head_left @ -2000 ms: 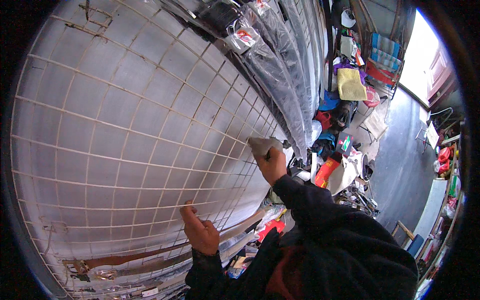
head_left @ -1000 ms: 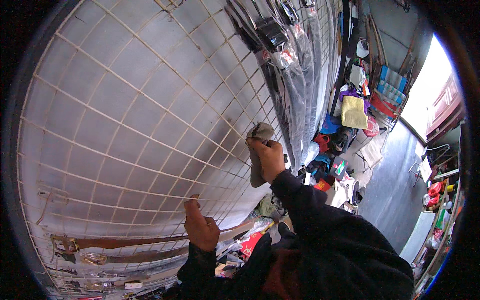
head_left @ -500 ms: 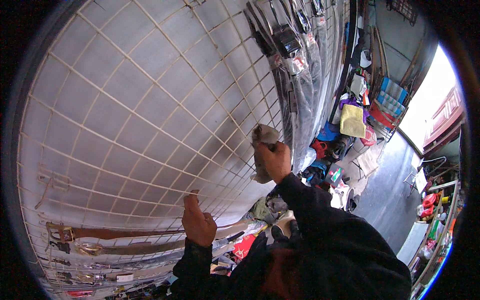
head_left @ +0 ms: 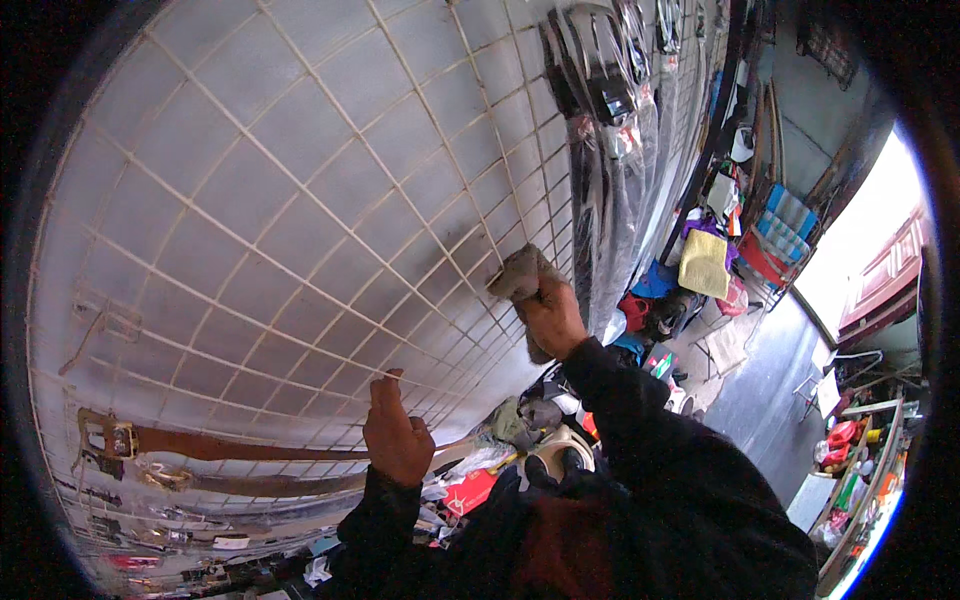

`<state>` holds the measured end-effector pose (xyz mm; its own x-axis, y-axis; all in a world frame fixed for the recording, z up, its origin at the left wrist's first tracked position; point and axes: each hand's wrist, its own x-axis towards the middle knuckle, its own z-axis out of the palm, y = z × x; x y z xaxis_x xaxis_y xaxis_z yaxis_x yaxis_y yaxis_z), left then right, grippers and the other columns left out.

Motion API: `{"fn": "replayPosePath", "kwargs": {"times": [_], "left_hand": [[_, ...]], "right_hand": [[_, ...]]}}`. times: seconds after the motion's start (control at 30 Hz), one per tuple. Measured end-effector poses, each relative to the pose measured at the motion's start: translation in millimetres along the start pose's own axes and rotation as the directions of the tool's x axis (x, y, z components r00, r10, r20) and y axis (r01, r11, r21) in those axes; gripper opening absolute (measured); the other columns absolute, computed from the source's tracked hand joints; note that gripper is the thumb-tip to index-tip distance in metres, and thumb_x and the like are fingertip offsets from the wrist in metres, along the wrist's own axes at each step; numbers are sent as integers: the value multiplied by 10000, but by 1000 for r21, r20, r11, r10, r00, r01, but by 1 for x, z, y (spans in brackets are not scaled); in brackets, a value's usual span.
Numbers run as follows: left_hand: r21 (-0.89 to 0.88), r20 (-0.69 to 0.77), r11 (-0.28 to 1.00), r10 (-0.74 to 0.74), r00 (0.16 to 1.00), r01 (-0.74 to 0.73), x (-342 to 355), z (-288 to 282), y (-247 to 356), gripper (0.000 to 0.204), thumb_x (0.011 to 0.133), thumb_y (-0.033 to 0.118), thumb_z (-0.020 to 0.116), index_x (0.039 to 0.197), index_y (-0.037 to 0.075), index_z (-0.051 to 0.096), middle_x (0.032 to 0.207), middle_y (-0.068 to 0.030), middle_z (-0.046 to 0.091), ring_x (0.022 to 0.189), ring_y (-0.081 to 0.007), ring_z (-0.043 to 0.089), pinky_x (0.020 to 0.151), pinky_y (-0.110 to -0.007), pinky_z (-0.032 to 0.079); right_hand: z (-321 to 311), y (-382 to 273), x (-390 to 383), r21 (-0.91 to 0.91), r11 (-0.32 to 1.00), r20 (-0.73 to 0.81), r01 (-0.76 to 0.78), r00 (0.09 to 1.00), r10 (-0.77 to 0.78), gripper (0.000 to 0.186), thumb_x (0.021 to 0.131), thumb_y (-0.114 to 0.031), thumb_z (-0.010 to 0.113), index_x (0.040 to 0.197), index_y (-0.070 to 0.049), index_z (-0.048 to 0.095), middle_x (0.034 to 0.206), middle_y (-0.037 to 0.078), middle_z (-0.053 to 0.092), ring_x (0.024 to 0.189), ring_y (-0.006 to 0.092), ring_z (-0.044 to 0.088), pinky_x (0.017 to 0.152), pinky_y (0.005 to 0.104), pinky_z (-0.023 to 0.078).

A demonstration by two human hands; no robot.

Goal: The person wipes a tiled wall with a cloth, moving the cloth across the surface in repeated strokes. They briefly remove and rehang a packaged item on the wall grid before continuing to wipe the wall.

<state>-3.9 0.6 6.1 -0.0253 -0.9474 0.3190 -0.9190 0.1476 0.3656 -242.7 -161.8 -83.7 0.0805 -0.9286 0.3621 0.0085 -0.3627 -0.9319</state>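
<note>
Compared with half a second ago, the view of the grid (head_left: 255, 246) has swung: the brown belt (head_left: 250, 449) at its lower left sits a little higher, and the bagged belts (head_left: 612, 185) on its right side lie farther right. The left hand (head_left: 398, 440) has shifted little in view, while the upper fold of the rag (head_left: 520, 271) now reaches farther left over the grid.

Low on the grid, right of the brown belt's buckle, the left hand has its index finger raised to a wire and the others curled; whether it hooks the wire cannot be told. Farther right, just left of the bagged belts, the rag is up at the grid in the right hand (head_left: 556, 314), fingers closed on its bunched middle, cloth jutting above and hanging below. Whether it presses on the wires is unclear.

From its folds, the rag should handle as light, soft and limp, not fragile and hardly slippery. Its bunched middle seems the best hold; gripped by a corner, its loose ends might snag on the grid.
</note>
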Motion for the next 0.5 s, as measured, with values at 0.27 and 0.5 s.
{"fn": "replayPosePath", "kwargs": {"times": [0.27, 0.5], "left_hand": [[45, 24, 998, -48, 999, 47, -2, 2, -3, 652, 677, -80, 540, 1315, 14, 452, 1178, -254, 527, 1043, -483, 572, 829, -538, 494], [-5, 38, 1000, -31, 999, 31, -2, -2, -3, 652, 696, -64, 549, 1333, 26, 444, 1207, -260, 527, 1042, -481, 578, 822, -546, 504]], "right_hand": [[4, -6, -14, 839, 185, 240, -512, 653, 719, 238, 935, -179, 516, 1017, -18, 671, 991, 71, 705, 916, 217, 677, 777, 359, 537], [-33, -14, -5, -831, 555, 122, 52, 989, 90, 264, 853, -296, 658, 1062, -138, 692, 917, 120, 705, 766, 325, 705, 652, 444, 569]]}}
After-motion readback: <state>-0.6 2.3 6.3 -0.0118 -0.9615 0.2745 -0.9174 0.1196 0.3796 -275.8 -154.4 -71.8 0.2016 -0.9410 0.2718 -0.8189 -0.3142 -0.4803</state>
